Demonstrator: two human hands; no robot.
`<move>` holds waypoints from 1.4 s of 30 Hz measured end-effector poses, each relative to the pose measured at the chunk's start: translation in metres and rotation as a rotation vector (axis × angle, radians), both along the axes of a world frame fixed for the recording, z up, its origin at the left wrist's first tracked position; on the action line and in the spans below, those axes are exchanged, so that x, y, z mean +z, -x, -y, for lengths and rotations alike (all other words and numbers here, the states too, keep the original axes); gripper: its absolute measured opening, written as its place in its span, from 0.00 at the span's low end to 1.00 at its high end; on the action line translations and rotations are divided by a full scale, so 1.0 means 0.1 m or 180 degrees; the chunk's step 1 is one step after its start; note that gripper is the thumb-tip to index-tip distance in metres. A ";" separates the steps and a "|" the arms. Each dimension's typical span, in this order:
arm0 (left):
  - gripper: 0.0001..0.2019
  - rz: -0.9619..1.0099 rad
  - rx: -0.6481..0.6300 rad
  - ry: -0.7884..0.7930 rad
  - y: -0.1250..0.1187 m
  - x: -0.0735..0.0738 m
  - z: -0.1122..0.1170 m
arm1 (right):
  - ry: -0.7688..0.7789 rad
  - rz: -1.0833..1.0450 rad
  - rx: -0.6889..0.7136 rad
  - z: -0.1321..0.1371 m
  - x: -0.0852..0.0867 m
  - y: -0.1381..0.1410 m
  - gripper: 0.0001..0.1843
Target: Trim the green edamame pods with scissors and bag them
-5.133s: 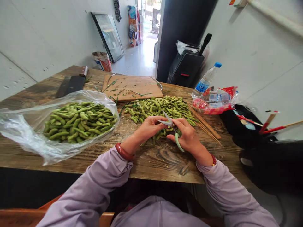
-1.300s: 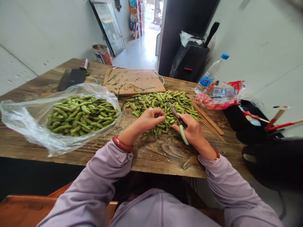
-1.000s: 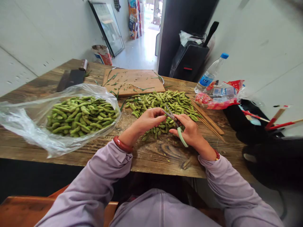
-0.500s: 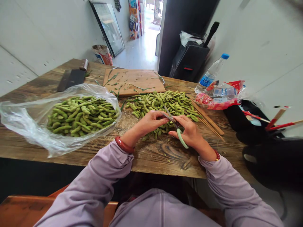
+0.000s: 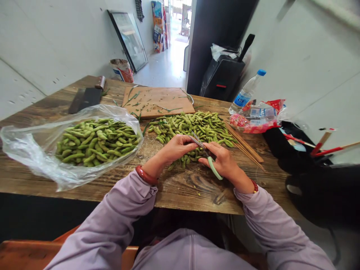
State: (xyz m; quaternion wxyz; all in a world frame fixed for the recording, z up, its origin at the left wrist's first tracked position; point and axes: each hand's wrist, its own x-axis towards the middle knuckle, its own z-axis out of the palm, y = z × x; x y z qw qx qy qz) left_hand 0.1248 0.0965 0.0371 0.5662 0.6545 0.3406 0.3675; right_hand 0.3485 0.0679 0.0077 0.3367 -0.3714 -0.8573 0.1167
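My left hand [image 5: 176,147] is closed in a pinch on a green bean pod, held just above the near edge of a loose pile of edamame pods [image 5: 194,125] on the wooden table [image 5: 185,187]. My right hand [image 5: 222,162] grips green-handled scissors [image 5: 206,156], whose blades point up and left to meet the pod at my left fingertips. The pod itself is mostly hidden by my fingers. A clear plastic bag [image 5: 36,161] holding many more pods [image 5: 97,140] lies to the left.
A wooden cutting board [image 5: 157,102] with green scraps and a cleaver [image 5: 86,98] lie at the far side. Wooden skewers [image 5: 243,144], a water bottle [image 5: 245,92], a red-and-clear snack bag [image 5: 257,118] and black bags [image 5: 309,176] crowd the right. A black bin [image 5: 222,77] stands beyond.
My left hand picked a pod from the pile and drew it nearer. The scissors swung from pointing away to meet it at the fingertips. The camera tilted slightly.
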 end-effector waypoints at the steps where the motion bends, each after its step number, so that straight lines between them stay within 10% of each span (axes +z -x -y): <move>1: 0.14 0.0004 0.0006 0.0015 0.00 0.00 0.00 | -0.0002 0.0002 0.0003 0.00 0.00 0.00 0.25; 27: 0.16 0.0819 0.0658 0.0816 0.03 0.07 -0.01 | -0.0159 -0.0283 -0.0367 -0.06 -0.03 -0.01 0.24; 42: 0.16 0.0664 0.0245 0.0732 -0.02 0.02 0.03 | -0.0076 -0.0024 -0.0310 0.01 0.04 0.01 0.28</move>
